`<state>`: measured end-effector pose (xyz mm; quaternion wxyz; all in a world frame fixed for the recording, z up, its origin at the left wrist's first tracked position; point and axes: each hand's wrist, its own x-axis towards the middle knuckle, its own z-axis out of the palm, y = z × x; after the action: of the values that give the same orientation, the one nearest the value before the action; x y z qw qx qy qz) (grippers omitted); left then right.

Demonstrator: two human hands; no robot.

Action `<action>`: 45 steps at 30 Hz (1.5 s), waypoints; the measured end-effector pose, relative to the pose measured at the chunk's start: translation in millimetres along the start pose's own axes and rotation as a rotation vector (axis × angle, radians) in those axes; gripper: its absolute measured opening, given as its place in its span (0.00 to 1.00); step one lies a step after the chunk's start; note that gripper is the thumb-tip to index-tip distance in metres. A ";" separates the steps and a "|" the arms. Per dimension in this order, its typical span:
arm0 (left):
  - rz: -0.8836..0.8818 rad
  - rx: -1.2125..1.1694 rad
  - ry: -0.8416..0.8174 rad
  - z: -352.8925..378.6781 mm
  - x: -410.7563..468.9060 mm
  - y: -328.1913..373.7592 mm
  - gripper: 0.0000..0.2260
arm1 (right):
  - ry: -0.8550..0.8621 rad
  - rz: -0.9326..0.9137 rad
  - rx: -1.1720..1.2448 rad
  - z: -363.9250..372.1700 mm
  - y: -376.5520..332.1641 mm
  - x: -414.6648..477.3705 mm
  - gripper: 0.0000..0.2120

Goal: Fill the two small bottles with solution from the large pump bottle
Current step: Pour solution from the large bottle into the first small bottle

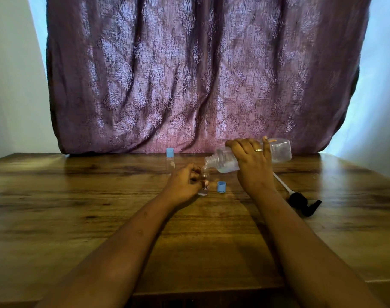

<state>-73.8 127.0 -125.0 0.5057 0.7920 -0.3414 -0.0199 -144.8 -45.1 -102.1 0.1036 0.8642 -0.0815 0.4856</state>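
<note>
My right hand (252, 163) grips the large clear bottle (280, 151), tipped on its side with its open threaded neck pointing left and down. Clear liquid lies in its lower side. The neck meets the mouth of a small clear bottle (204, 191) that stands upright on the wooden table (100, 196), and my left hand (185, 185) holds that small bottle with thumb and fingers curled round it. Its blue cap (221, 187) lies on the table just to its right. A second small bottle (170, 162), capped in blue, stands further back left.
The black pump head with its white tube (300, 202) lies on the table to the right of my right forearm. A purple patterned curtain (200, 74) hangs behind the table's far edge. The table's near edge runs under my forearms.
</note>
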 end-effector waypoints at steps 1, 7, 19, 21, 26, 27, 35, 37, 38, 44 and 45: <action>-0.002 -0.001 0.000 0.1 0.0 -0.2 0.13 | 0.002 0.001 -0.001 -0.1 0.0 0.2 0.27; -0.003 -0.001 0.004 0.1 -1.2 0.5 0.13 | 0.004 0.000 -0.002 0.3 -0.3 0.0 0.28; -0.015 0.024 0.008 0.5 -1.4 0.4 0.14 | -0.013 0.002 0.001 0.0 0.2 0.0 0.28; -0.018 0.016 0.003 0.4 -0.7 -0.1 0.14 | -0.005 0.000 0.003 0.2 0.3 0.2 0.28; -0.022 0.023 0.000 0.2 -0.3 -1.7 0.17 | 0.003 -0.006 -0.001 -0.1 0.2 0.3 0.28; -0.018 0.023 -0.001 0.1 -0.3 -1.7 0.17 | 0.000 -0.007 -0.001 0.2 0.2 0.5 0.29; -0.005 0.014 0.000 0.1 -1.5 -0.3 0.17 | -0.014 0.001 0.003 -0.3 0.3 0.5 0.30; -0.007 0.012 -0.003 -0.2 -1.1 -0.6 0.17 | -0.014 0.002 0.005 -0.2 0.2 0.5 0.30; -0.009 0.011 -0.006 -0.2 -0.7 -1.0 0.18 | -0.013 0.001 0.005 -0.1 0.2 0.5 0.30; -0.019 0.026 -0.013 -0.9 1.2 -3.2 0.18 | -0.008 -0.001 0.006 -0.3 0.0 0.3 0.30; -0.015 0.021 -0.012 -0.9 1.2 -3.3 0.18 | -0.009 -0.001 0.006 -0.3 -0.1 0.2 0.30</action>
<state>-70.8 127.9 -126.9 0.4950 0.7998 -0.3386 -0.0247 -144.9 -44.9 -101.8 0.1010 0.8666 -0.0803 0.4820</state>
